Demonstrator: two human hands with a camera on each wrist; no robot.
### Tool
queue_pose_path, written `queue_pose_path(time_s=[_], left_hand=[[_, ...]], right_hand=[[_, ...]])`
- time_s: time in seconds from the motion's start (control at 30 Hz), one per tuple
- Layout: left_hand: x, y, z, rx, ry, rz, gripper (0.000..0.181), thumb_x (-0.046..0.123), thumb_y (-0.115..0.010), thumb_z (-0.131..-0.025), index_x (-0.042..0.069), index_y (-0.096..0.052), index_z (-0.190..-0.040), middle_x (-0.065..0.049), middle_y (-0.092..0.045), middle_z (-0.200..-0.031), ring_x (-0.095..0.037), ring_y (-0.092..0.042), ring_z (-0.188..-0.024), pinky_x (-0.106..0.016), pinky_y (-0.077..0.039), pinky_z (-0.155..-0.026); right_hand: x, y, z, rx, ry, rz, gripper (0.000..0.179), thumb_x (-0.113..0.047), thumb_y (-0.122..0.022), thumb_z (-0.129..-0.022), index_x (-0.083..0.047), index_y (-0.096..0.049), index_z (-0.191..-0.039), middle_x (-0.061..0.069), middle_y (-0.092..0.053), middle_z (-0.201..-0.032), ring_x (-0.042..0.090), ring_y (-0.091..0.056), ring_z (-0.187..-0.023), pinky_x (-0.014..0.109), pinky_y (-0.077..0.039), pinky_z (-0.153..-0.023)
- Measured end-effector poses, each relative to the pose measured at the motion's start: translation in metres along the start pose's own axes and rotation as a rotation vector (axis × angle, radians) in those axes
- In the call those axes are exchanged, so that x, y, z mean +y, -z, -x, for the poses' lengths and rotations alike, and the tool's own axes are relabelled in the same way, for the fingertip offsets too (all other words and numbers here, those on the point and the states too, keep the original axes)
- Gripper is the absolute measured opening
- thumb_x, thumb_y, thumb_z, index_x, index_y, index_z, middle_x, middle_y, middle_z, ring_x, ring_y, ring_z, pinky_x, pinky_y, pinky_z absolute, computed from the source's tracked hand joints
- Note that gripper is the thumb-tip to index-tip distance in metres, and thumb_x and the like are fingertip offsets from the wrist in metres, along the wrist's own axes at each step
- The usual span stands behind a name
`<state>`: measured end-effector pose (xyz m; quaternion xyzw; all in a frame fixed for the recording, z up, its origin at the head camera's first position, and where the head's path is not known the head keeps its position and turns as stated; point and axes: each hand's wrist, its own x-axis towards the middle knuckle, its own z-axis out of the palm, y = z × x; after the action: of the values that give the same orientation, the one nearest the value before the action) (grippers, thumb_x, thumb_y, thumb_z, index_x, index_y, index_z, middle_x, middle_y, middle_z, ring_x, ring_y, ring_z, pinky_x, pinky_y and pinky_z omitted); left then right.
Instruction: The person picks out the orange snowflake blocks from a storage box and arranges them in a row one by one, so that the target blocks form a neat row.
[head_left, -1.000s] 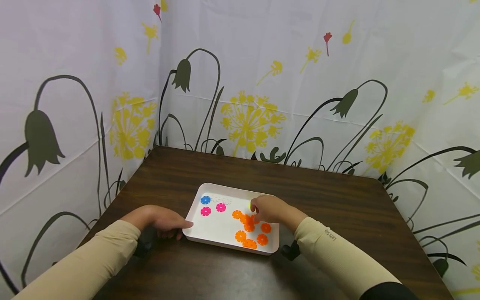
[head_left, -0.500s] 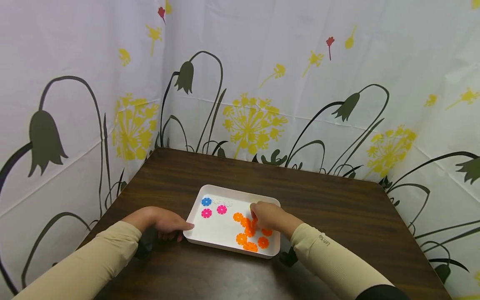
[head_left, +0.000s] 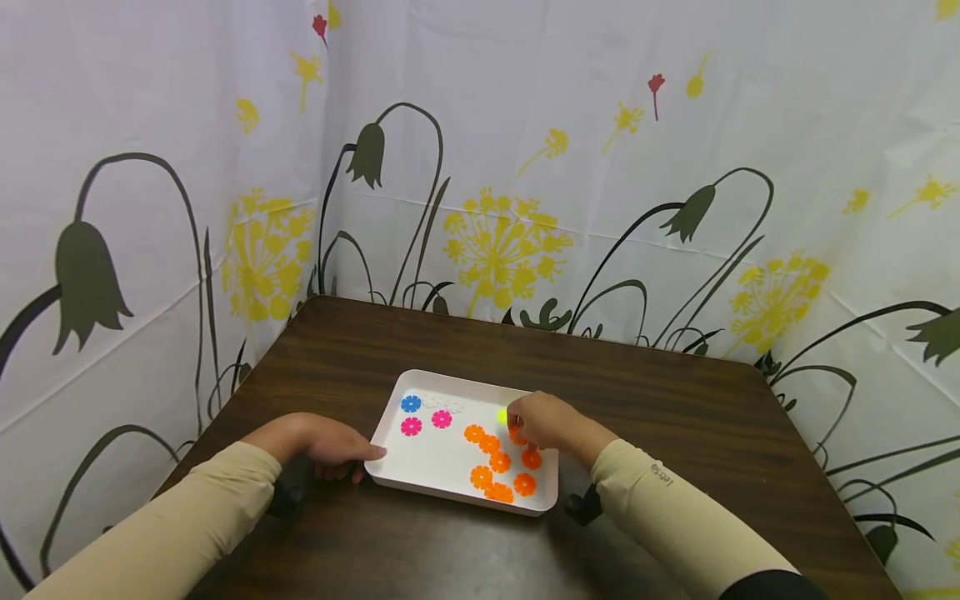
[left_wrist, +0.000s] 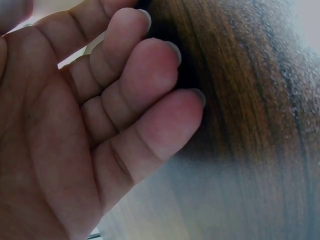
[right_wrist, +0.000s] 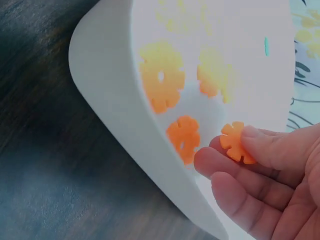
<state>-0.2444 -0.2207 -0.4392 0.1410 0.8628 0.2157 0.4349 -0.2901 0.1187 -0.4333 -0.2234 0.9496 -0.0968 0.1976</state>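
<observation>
On the brown bench (head_left: 360,329), gripping the tray (head_left: 427,457) with the left hand (head_left: 337,443); pinching an orange disc (right_wrist: 232,143) in the right hand (head_left: 547,421), over the tray, with other discs (head_left: 482,477) near that hand.

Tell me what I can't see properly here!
- Head view: the right hand hides part of the yellow disc.
- Head view: the white discs blend into the white tray, too faint to count.
- Head view: writing on the right sleeve is too small.
- Right wrist view: the thumb covers part of the held orange disc.
- Left wrist view: the picture's edge cuts off the left hand.
</observation>
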Motion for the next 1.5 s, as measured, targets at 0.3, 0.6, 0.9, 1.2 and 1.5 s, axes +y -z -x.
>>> queue_pose_path(time_s=[0.3, 0.6, 0.9, 1.2, 1.5], left_hand=[[0.0, 0.001, -0.002, -0.005, -0.001, 0.006, 0.049, 0.053, -0.04, -0.101, 0.012, -0.065, -0.089, -0.004, -0.059, -0.081, -0.019, -0.055, -0.072, -0.034, -0.05, -0.067], [0.001, 0.0, 0.0, -0.011, 0.007, 0.009, 0.048, 0.052, -0.04, -0.101, 0.013, -0.065, -0.09, -0.003, -0.058, -0.079, -0.018, -0.055, -0.07, -0.033, -0.049, -0.067], [0.0, 0.001, -0.001, -0.014, 0.003, 0.006, 0.049, 0.052, -0.039, -0.102, 0.012, -0.065, -0.09, -0.003, -0.058, -0.079, -0.018, -0.055, -0.07, -0.033, -0.049, -0.066], [0.001, -0.001, 0.0, -0.001, -0.002, 0.01, 0.052, 0.051, -0.039, -0.102, 0.009, -0.065, -0.087, -0.003, -0.055, -0.075, -0.018, -0.052, -0.067, -0.034, -0.049, -0.064], [0.002, 0.0, 0.001, -0.004, 0.0, 0.006, 0.052, 0.051, -0.038, -0.102, 0.009, -0.065, -0.087, -0.003, -0.055, -0.076, -0.018, -0.052, -0.068, -0.034, -0.049, -0.064]], right_hand=[[0.009, 0.013, 0.008, 0.025, -0.003, -0.117, 0.003, -0.011, -0.069, -0.09, -0.013, -0.068, -0.093, 0.002, -0.068, -0.082, 0.016, -0.065, -0.063, 0.027, -0.054, -0.059], [0.03, 0.034, 0.018, 0.106, -0.037, -0.201, 0.005, -0.009, -0.066, -0.092, -0.014, -0.067, -0.094, 0.0, -0.067, -0.083, 0.017, -0.068, -0.067, 0.028, -0.055, -0.059], [0.067, 0.047, 0.036, 0.175, -0.091, -0.142, 0.003, -0.012, -0.066, -0.091, -0.013, -0.067, -0.094, 0.003, -0.068, -0.084, 0.016, -0.065, -0.064, 0.028, -0.053, -0.058], [0.114, 0.026, 0.04, 0.067, -0.167, -0.043, 0.004, -0.012, -0.063, -0.091, -0.011, -0.066, -0.093, 0.001, -0.064, -0.075, 0.017, -0.06, -0.062, 0.033, -0.049, -0.062], [0.125, 0.008, 0.041, 0.036, -0.223, -0.138, 0.01, -0.014, -0.068, -0.091, -0.01, -0.059, -0.087, 0.005, -0.062, -0.066, 0.019, -0.062, -0.053, 0.033, -0.052, -0.055]])
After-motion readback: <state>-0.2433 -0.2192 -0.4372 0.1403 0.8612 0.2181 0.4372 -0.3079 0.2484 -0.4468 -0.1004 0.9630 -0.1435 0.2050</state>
